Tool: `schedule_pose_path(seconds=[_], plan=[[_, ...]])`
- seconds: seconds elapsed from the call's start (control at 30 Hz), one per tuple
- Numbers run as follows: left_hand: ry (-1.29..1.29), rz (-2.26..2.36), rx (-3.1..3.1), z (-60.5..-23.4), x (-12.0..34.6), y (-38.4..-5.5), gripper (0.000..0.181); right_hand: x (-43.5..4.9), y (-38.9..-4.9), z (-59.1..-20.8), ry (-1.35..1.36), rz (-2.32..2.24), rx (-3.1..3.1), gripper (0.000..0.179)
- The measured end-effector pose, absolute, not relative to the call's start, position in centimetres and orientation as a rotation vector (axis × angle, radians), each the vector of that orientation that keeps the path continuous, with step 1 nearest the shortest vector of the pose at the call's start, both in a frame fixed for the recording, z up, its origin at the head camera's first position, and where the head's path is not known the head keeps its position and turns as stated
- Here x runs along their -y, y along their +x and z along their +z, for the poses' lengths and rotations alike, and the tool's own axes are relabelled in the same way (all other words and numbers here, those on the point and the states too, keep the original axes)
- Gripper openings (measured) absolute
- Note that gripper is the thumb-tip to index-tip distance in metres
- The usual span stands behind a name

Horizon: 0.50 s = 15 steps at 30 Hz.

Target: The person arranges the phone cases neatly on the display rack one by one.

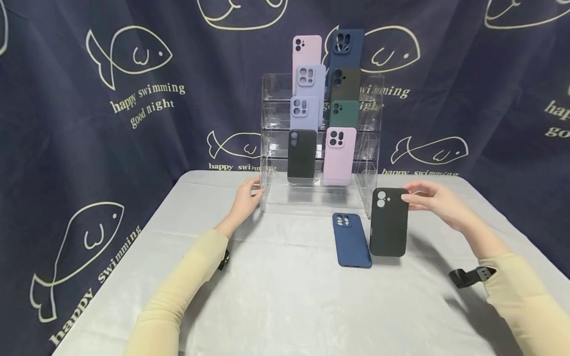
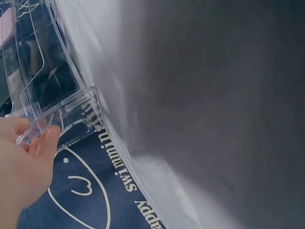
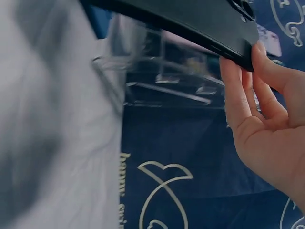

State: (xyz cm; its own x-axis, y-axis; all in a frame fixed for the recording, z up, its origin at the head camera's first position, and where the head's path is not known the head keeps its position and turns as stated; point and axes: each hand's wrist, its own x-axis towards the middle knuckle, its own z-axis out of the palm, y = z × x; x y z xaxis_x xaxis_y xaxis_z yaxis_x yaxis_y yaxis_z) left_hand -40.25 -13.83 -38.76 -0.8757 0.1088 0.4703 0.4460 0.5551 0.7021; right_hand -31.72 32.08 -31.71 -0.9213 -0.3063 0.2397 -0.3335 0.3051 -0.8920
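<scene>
My right hand (image 1: 438,201) pinches a black phone case (image 1: 389,225) by its upper right edge, thumb in front and fingers behind. The case hangs nearly upright, its camera holes at the top left. In the right wrist view the black case (image 3: 190,24) sits between thumb and fingertips. A dark blue phone case (image 1: 352,242) lies on the table just left of it. My left hand (image 1: 245,200) grips the left side edge of a clear tiered display stand (image 1: 307,198); the left wrist view shows fingers around the stand's clear side panel (image 2: 71,102).
Two columns of phone cases stand on the tiers: pink (image 1: 340,155), black (image 1: 302,154), green (image 1: 344,113), lilac (image 1: 307,118) and others above. A pale cloth covers the table (image 1: 276,287). Behind hangs a dark blue curtain (image 1: 222,99) with fish drawings.
</scene>
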Motion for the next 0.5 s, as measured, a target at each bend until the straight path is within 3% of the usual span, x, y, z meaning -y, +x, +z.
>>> schedule_pose_path(seconds=[0.5], plan=[[-0.383, -1.357, 2.383, -38.9, 13.9, -40.1, 0.042, -27.0, -33.5, -30.5, 0.564, 1.842, 2.246, 0.019]])
